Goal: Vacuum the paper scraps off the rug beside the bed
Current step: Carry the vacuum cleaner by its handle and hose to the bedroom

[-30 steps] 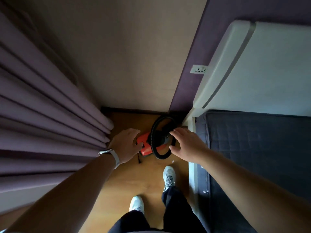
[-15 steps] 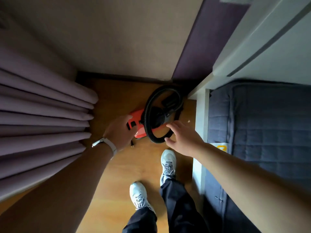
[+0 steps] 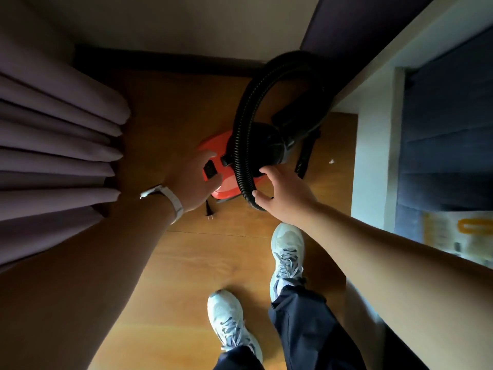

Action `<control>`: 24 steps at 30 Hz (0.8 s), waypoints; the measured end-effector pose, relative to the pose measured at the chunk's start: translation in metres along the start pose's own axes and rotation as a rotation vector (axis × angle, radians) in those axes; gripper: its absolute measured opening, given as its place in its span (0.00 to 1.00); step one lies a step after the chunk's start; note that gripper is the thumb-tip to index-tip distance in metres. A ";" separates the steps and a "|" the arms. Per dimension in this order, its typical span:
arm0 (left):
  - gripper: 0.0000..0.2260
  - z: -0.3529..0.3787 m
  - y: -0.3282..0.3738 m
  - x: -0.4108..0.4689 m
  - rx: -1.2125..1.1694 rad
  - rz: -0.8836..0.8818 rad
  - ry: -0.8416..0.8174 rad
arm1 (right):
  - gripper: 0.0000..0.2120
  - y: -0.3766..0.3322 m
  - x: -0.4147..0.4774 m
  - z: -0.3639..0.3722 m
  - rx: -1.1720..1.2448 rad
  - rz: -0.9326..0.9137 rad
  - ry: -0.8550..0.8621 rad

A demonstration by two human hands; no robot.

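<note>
1. Sneakers [image 3: 288, 249], white, stand on the wooden floor [image 3: 186, 276] at the bottom of my view, under dark trousers [image 3: 306, 329].
2. Both forearms reach forward and down, and a pale watch band [image 3: 176, 202] circles the left wrist.
3. I see the left grip [image 3: 192, 182] laid on the rear end of the red vacuum cleaner [image 3: 226, 182], with thumb and fingers either side of a black switch [image 3: 209, 169]. I cannot tell whether it clamps the body or only rests there.
4. The right grip [image 3: 282, 193] is curled round the black ribbed hose [image 3: 241, 129], thumb and fingers closing on the low part of its loop.
5. The vacuum cleaner sits on the floor between the purple curtain [image 3: 53, 124] on the left and the white bed frame [image 3: 373, 169] on the right. The hose arches up over its black front half.
6. A black plug [image 3: 209, 212] lies on the floor just beside the vacuum's rear, near the left wrist.
7. One small white paper scrap [image 3: 331, 161] lies on the floor between the hose end and the bed frame.
8. Beyond the frame I see a dark quilted mattress [image 3: 448, 145], and a pale wall [image 3: 173, 20] closes the far end.
</note>
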State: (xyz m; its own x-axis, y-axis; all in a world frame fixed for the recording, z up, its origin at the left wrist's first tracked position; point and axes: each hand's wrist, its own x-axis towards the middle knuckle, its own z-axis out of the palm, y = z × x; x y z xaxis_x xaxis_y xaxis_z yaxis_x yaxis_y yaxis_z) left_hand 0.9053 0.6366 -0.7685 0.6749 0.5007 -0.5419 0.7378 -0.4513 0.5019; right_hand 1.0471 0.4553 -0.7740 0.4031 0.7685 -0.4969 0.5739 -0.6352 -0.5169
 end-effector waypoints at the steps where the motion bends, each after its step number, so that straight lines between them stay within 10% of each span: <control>1: 0.22 0.005 -0.004 0.006 -0.001 0.007 -0.005 | 0.26 0.003 0.005 0.008 0.010 -0.004 0.004; 11: 0.11 0.043 -0.017 0.051 -0.114 0.205 0.054 | 0.28 0.005 0.031 0.096 0.126 0.129 0.108; 24: 0.17 0.049 0.024 0.081 0.026 0.141 0.014 | 0.19 0.036 0.032 0.012 0.327 0.082 0.257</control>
State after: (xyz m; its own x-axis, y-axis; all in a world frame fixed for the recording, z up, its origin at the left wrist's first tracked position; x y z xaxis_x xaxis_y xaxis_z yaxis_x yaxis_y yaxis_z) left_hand 0.9778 0.6301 -0.8331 0.7716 0.4416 -0.4578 0.6361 -0.5364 0.5547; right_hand 1.0720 0.4557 -0.8171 0.6262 0.6826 -0.3768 0.2930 -0.6539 -0.6975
